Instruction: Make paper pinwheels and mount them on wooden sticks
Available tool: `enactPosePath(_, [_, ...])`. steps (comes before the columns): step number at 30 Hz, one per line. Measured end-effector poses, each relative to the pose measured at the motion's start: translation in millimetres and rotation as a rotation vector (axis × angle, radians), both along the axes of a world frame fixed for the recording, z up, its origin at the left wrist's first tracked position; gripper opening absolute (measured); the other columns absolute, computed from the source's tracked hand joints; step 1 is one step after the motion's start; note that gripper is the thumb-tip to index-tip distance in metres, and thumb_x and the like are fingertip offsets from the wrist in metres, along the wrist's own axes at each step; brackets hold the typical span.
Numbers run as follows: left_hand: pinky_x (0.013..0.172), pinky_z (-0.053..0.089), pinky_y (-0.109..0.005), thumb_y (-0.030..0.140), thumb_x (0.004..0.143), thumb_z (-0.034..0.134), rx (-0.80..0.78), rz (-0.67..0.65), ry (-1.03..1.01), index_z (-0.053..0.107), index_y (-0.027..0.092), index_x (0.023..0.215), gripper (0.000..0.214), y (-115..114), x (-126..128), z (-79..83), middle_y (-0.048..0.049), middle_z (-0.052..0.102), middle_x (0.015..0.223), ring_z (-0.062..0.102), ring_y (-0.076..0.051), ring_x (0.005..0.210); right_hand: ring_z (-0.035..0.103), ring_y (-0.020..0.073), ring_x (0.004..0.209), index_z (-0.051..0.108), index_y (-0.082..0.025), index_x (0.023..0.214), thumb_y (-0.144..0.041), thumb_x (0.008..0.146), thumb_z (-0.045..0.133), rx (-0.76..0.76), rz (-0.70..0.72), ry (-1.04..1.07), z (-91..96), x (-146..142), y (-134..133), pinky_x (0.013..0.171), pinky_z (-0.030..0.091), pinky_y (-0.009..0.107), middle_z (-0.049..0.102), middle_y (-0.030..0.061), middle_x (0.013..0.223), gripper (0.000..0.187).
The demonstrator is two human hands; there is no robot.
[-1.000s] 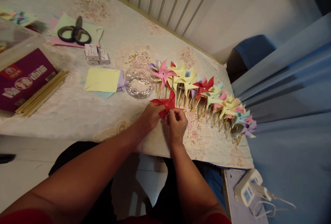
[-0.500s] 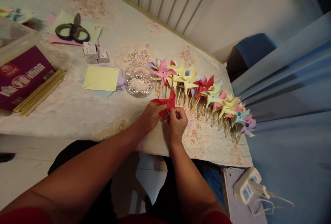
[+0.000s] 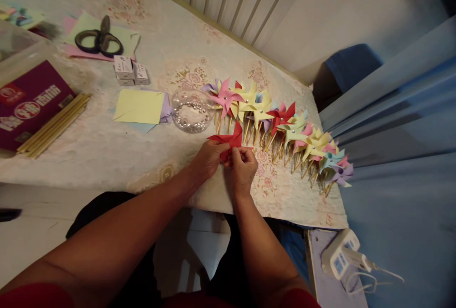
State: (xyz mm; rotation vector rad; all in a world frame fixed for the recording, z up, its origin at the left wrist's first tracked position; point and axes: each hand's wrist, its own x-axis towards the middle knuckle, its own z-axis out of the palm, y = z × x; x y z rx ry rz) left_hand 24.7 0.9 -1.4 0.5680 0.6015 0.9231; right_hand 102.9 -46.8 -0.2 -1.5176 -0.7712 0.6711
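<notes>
A red paper pinwheel [image 3: 235, 136] is held between both hands above the front part of the table. My left hand [image 3: 210, 156] grips its left side, the thumb pressed over the folded paper. My right hand [image 3: 244, 168] pinches at the pinwheel's middle from the lower right; whether a pin is between those fingertips cannot be seen. Just beyond my hands sits a round clear dish [image 3: 192, 111] with small shiny pins in it. To the right, a row of colourful pinwheels on sticks [image 3: 281, 120] lies across the floral tablecloth [image 3: 153, 151].
Left of the dish are yellow and purple paper sheets [image 3: 138, 106], small white boxes [image 3: 130, 70], and scissors [image 3: 99, 40] on more paper. A bundle of wooden sticks [image 3: 55, 125] leans on a purple box [image 3: 32, 104]. A power strip [image 3: 340, 253] stands at lower right beside a blue curtain [image 3: 399, 194].
Very little differs. My right hand's fingers have shifted slightly up and left at the pinwheel's centre, while my left hand keeps its hold.
</notes>
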Motion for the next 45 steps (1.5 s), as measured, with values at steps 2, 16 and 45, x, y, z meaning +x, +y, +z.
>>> enactPosePath(2, [0.039, 0.035, -0.023, 0.024, 0.061, 0.07, 0.003, 0.012, -0.008, 0.054, 0.017, 0.05, 0.021, 0, 0, 0.2, 0.0034, 0.05, 0.045, 0.045, -0.009, 0.038, 0.052, 0.0119, 0.042, 0.06, -0.021, 0.072, -0.037, 0.077, 0.068, 0.005, 0.0, -0.011, 0.1, 0, 0, 0.046, 0.04, 0.024, 0.057, -0.0072, 0.05, 0.019])
enactPosePath(16, [0.042, 0.036, -0.023, 0.025, 0.067, 0.07, 0.01, 0.003, 0.023, 0.054, 0.018, 0.056, 0.021, 0, 0, -3.2, 0.0038, 0.053, 0.05, 0.047, -0.009, 0.04, 0.05, 0.0122, 0.043, 0.055, -0.023, 0.068, -0.038, 0.078, 0.065, -0.041, -0.022, -0.055, -1.8, 3, 1, 0.047, 0.04, 0.025, 0.053, -0.0082, 0.048, 0.02])
enactPosePath(45, [0.047, 0.041, -0.024, 0.02, 0.069, 0.067, 0.008, 0.0, 0.027, 0.06, 0.016, 0.056, 0.016, 0, 1, -7.5, 0.0012, 0.057, 0.051, 0.051, -0.011, 0.044, 0.05, 0.0125, 0.045, 0.057, -0.023, 0.065, -0.036, 0.078, 0.065, -0.104, 0.082, -0.136, 5.8, 10, -1, 0.049, 0.039, 0.025, 0.054, -0.0076, 0.047, 0.02])
